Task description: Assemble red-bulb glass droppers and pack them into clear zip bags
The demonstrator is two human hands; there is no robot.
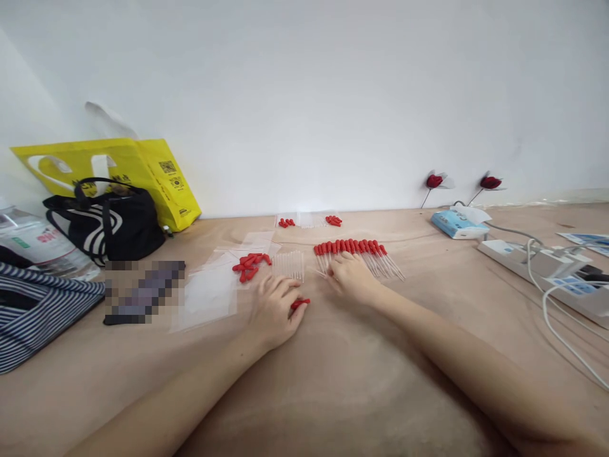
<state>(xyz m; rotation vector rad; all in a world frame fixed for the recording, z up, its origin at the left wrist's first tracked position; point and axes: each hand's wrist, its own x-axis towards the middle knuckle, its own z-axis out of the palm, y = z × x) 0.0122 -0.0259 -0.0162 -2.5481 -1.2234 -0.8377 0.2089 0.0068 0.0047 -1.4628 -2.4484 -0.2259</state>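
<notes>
My left hand (276, 311) rests on the table with a red rubber bulb (299, 304) pinched between thumb and fingers. Just beyond it lies a row of bare glass dropper tubes (288, 264), next to a loose pile of red rubber bulbs (249, 266). My right hand (351, 278) is closed, low over the table, with a thin clear glass dropper tube (318, 272) poking out left of its fingertips. Around that hand is a slanted row of droppers (378, 251), each a glass tube with a red bulb on top. The hand covers part of the row.
Clear plastic bags (209, 295) lie left of the bulbs. At the wall is another bag (311, 219) with bulbs and tubes. A yellow bag (166, 184), black bag (128, 222) and bottle (52, 244) stand left. Right are a tissue pack (457, 225) and power strip (537, 270) with cables.
</notes>
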